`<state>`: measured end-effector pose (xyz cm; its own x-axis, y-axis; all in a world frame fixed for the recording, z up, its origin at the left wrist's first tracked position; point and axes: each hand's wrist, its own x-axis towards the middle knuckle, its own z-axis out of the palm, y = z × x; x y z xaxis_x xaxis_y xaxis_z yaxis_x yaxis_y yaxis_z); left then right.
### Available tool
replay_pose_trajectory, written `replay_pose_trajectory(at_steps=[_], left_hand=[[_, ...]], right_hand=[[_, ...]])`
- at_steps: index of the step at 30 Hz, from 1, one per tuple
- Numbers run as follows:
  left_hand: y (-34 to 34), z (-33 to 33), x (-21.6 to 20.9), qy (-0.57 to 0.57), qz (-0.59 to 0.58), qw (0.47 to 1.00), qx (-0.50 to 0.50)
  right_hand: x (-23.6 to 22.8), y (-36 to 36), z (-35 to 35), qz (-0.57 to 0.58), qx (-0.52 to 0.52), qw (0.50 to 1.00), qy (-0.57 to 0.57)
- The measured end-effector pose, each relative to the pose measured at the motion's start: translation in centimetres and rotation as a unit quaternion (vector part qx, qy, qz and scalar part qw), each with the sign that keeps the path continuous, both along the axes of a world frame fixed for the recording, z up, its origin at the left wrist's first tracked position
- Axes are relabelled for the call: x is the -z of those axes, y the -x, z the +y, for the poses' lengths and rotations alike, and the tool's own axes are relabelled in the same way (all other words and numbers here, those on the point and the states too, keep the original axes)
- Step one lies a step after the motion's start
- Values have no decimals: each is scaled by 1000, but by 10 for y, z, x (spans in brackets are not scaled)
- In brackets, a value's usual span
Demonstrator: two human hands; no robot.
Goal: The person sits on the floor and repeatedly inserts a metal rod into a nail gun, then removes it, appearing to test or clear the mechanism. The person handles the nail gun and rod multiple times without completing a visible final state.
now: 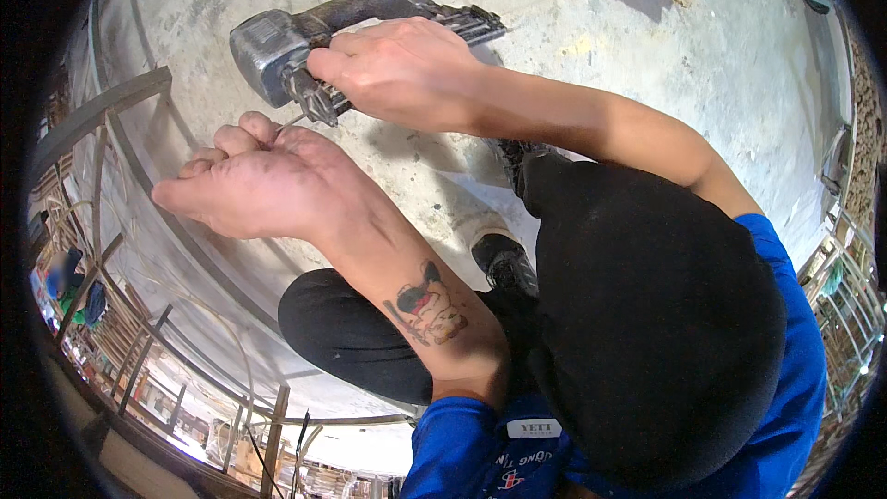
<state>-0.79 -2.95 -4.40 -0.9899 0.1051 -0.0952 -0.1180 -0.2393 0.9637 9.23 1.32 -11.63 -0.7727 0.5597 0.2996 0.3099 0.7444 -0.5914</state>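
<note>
The right hand (pixel 397 72) is closed on the black nail gun (pixel 337 14), which is over the concrete floor (pixel 591 46); whether they touch, I cannot tell. Just beside the nail gun's nose, the left hand (pixel 273 180), its fingers curled, grips 1 thin metal rod (pixel 295 120) reaching to that nose, and 1 black sneaker (pixel 506 263) is nearer the person than the nail gun.

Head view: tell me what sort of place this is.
Probably a workshop, perhaps for building frames or furniture. A nail-gun-like tool is in use over a stained, concrete-looking floor, with a dark frame at the left.
</note>
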Motion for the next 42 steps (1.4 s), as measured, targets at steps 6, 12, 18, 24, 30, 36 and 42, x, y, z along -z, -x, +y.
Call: replay_pose_trajectory(at_steps=[6,12,18,24,30,36,42], left_hand=[[22,-17,31,-29,-104,992,-61],[24,-22,48,-86,-171,981,-28],[34,-16,25,-227,-105,943,221],[43,-10,8,-439,-158,751,468],[46,-13,-12,-399,-40,739,542],[83,-25,-42,73,495,782,371],[110,-28,-72,234,701,571,358]], right_hand=[[17,13,0,-42,-29,997,-52],[35,11,10,-17,-7,995,-95],[15,3,10,12,46,994,101],[-14,-8,9,48,17,988,145],[-25,-16,16,107,-61,977,172],[-31,-23,18,107,-55,974,194],[-30,-30,20,100,-32,983,152]])
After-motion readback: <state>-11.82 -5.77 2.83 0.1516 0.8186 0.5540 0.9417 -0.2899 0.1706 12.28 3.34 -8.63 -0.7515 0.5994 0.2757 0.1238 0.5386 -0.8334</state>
